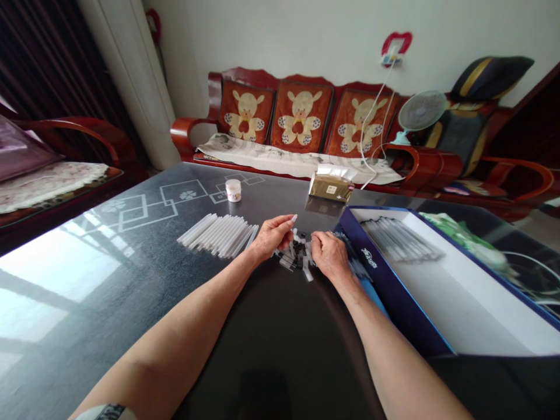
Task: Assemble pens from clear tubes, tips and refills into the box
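My left hand [272,236] is closed in a pinch, with a small whitish translucent piece [294,218] at its fingertips. My right hand [329,252] has its fingers curled together; whatever they hold is hidden. Between and below the hands lies a loose pile of small clear and black pieces [299,254] on the dark table. To the left of my left hand, a row of white translucent tubes [219,233] lies side by side. Thin dark sticks [359,265] lie beside my right hand, against the box wall and partly covered.
A blue box with a white inside [459,303] stands at the right, holding a bundle of grey translucent tubes [400,239]. Farther back are a small white jar [233,191] and a tissue pack [331,188]. Green-and-white plastic packaging [466,239] lies beyond the box.
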`<state>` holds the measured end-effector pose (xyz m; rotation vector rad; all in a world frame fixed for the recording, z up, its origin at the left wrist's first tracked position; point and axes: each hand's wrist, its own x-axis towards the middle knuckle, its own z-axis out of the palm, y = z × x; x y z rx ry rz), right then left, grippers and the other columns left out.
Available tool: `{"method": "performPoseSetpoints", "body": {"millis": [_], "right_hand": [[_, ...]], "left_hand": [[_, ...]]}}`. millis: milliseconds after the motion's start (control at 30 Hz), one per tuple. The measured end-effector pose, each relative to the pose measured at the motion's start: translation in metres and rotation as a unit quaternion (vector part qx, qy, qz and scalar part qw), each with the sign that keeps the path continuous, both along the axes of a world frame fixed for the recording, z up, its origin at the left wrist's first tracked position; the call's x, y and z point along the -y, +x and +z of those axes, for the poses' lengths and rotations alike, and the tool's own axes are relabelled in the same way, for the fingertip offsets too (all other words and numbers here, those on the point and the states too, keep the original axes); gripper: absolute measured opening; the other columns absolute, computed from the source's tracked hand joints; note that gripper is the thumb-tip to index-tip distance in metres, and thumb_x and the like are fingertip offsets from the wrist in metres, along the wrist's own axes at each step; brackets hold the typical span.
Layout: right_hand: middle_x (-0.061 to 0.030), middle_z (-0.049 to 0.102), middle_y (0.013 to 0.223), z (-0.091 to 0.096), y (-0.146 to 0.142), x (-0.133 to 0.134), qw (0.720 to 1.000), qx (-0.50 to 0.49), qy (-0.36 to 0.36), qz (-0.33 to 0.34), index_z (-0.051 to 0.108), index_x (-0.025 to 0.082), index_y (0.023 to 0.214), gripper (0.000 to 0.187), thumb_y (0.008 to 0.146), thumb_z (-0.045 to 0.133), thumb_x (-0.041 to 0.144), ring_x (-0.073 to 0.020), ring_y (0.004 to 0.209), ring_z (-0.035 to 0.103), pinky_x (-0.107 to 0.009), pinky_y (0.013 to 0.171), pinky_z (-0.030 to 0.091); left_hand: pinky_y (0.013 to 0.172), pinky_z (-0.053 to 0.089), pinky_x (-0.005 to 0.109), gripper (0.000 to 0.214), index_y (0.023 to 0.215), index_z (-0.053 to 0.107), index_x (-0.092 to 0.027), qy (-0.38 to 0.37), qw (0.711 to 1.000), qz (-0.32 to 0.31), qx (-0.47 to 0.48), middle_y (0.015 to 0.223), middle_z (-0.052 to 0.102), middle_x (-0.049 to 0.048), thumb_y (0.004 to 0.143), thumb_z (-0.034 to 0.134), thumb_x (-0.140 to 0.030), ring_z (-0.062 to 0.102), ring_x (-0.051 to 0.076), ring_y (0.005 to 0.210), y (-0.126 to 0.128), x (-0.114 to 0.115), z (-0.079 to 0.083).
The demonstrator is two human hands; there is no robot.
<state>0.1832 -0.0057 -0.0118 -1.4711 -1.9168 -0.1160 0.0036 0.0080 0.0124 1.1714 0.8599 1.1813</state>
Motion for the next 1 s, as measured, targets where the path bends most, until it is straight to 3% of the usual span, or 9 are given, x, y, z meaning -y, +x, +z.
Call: {"method": "performPoseSetpoints", "body": {"millis": [233, 333, 400, 500, 600, 700, 867, 1000], "right_hand": [[-0.0095, 0.07, 0.091, 0.001, -0.003, 0.001, 0.999, -0.01, 0.03, -0.008, 0.069, 0.017, 0.095, 0.027, 0.09, 0.043, 0.021, -0.0192, 0.085, 0.064, -0.027, 0.081, 0.045], [-0.01, 0.07, 0.092, -0.002, -0.002, -0.001, 0.999, -0.022, 0.043, -0.011, 0.069, 0.016, 0.097, 0.028, 0.091, 0.042, 0.022, -0.0195, 0.086, 0.064, -0.027, 0.081, 0.045], [-0.0098, 0.07, 0.092, -0.003, -0.002, -0.001, 0.999, -0.028, 0.046, -0.008, 0.069, 0.016, 0.097, 0.028, 0.091, 0.043, 0.023, -0.0192, 0.087, 0.064, -0.027, 0.081, 0.045], [-0.0091, 0.07, 0.092, -0.004, -0.003, 0.0, 0.998, -0.031, 0.051, 0.001, 0.069, 0.017, 0.095, 0.027, 0.091, 0.043, 0.023, -0.019, 0.086, 0.064, -0.027, 0.081, 0.045], [-0.009, 0.07, 0.092, -0.004, -0.002, 0.001, 0.997, -0.031, 0.064, -0.001, 0.069, 0.017, 0.096, 0.028, 0.091, 0.043, 0.024, -0.0195, 0.085, 0.065, -0.027, 0.081, 0.046], [-0.0093, 0.07, 0.092, -0.003, -0.002, 0.0, 0.997, -0.036, 0.071, -0.005, 0.069, 0.016, 0.096, 0.029, 0.091, 0.042, 0.025, -0.0197, 0.085, 0.065, -0.027, 0.08, 0.046], [-0.0095, 0.07, 0.09, -0.003, -0.003, -0.001, 0.997, -0.037, 0.067, -0.01, 0.07, 0.016, 0.095, 0.03, 0.09, 0.041, 0.023, -0.0195, 0.085, 0.065, -0.027, 0.08, 0.046], [-0.0089, 0.07, 0.088, -0.002, -0.004, -0.001, 0.998, -0.033, 0.061, -0.01, 0.069, 0.017, 0.093, 0.029, 0.091, 0.041, 0.023, -0.0194, 0.085, 0.064, -0.027, 0.079, 0.045]], "left_hand": [[0.036, 0.029, 0.017, 0.036, 0.094, 0.066, -0.012, -0.004, 1.0, -0.008, 0.007, 0.057, 0.057, -0.0031, 0.074, 0.067, -0.043, 0.046, 0.005, 0.04, 0.001, -0.003, 0.0], [0.04, 0.032, 0.017, 0.032, 0.095, 0.067, -0.013, 0.018, 0.998, 0.049, -0.02, 0.06, 0.057, -0.0029, 0.075, 0.065, -0.038, 0.049, 0.006, 0.045, -0.001, -0.006, 0.003], [0.045, 0.036, 0.017, 0.03, 0.1, 0.068, -0.014, 0.051, 0.989, 0.107, -0.088, 0.061, 0.057, -0.0027, 0.079, 0.06, -0.034, 0.052, 0.007, 0.051, -0.005, -0.009, 0.007], [0.061, 0.044, 0.02, 0.029, 0.106, 0.069, -0.017, 0.114, 0.931, 0.203, -0.283, 0.068, 0.064, 0.0003, 0.084, 0.055, -0.028, 0.059, 0.011, 0.064, -0.017, -0.015, 0.02], [0.077, 0.046, 0.024, 0.029, 0.107, 0.07, -0.019, 0.134, 0.821, 0.259, -0.49, 0.085, 0.071, 0.0052, 0.083, 0.055, -0.023, 0.064, 0.016, 0.082, -0.04, -0.024, 0.04], [0.081, 0.046, 0.027, 0.027, 0.102, 0.072, -0.019, 0.087, 0.733, 0.288, -0.61, 0.095, 0.072, 0.0085, 0.084, 0.053, -0.026, 0.064, 0.021, 0.094, -0.081, -0.034, 0.055], [0.082, 0.047, 0.03, 0.025, 0.098, 0.072, -0.016, -0.052, 0.689, 0.309, -0.653, 0.102, 0.071, 0.01, 0.083, 0.056, -0.028, 0.063, 0.025, 0.099, -0.164, -0.038, 0.05], [0.075, 0.049, 0.026, 0.023, 0.095, 0.073, -0.021, -0.122, 0.678, 0.313, -0.654, 0.095, 0.073, 0.0064, 0.077, 0.062, -0.028, 0.066, 0.024, 0.095, -0.199, -0.033, 0.033]]}}
